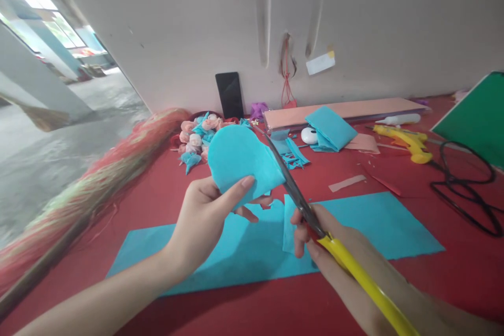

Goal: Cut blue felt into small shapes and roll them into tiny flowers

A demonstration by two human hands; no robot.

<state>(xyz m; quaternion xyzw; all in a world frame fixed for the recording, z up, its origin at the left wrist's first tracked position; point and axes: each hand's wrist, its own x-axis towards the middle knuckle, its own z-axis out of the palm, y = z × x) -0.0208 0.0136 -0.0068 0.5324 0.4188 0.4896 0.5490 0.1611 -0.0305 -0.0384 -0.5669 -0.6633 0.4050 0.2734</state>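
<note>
**Presently: Scissors at the Edge of a Blue Cutout**

Clock positions are read from the point between both hands. The left hand [207,218] has its grip clamped on the blue cutout [236,160], thumb on the near face and fingers behind. The cutout is raised above the bench [275,312] at 11 o'clock, rounded at its far left end and narrower toward the right.

The right hand [342,233] is closed around the scissors [297,197]. Their dark blades point toward 11 o'clock and lie against the right edge of the cutout; whether the blades are apart or together cannot be told. The yellow handle runs toward 5 o'clock.

Beneath the hands, a blue sheet [252,247] lies flat, extending from 8 to 4 o'clock. Artificial flowers [195,139] are heaped at 10 o'clock. A black phone [229,94] leans upright at 11 o'clock. Folded blue material [331,128] occupies 1 o'clock, beside blue scraps [293,156]. A yellow glue gun [401,136] lies at 2 o'clock.
</note>
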